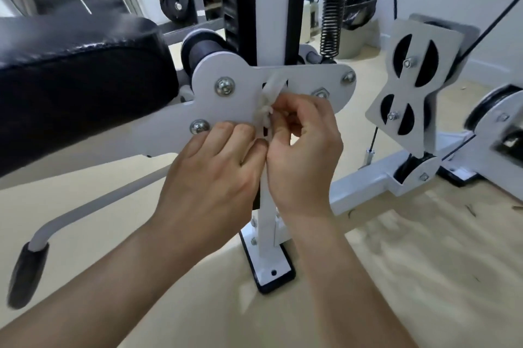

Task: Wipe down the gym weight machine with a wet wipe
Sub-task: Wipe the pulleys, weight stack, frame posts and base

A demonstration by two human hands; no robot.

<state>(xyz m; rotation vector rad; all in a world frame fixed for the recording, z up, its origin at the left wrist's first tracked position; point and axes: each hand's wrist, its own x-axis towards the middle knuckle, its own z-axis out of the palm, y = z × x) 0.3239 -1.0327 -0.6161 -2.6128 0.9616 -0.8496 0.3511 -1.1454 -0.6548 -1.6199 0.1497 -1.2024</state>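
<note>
I am counting two bare hands at work, both meeting at the middle of the white bracket plate (226, 109) of the weight machine, where one wet wipe (271, 92) is sitting. The wipe is twisted into a narrow strip, its long axis running nearly upright and leaning a little to the right at the top. Its upper end is disappearing into a dark slot in the plate and its lower end is bunching up between the two hands. The right hand (305, 149) is pinching that bunched lower part with curled fingers and thumb. The left hand (215, 160) is lying with its knuckles against the plate just left of the wipe, its fingers curled in, but I cannot tell whether they are gripping the strip or only pressing beside it. On the plate I am making out four bolt heads, two on the left of the wipe and two on the right. To the left, one black padded seat (79, 78) is filling the view, and near it one grey lever with a black grip (27, 274) is pointing down toward me. To the right, one white pulley housing (411, 41) is holding two black wheels, and one coiled spring (334, 8) is hanging farther back.
</note>
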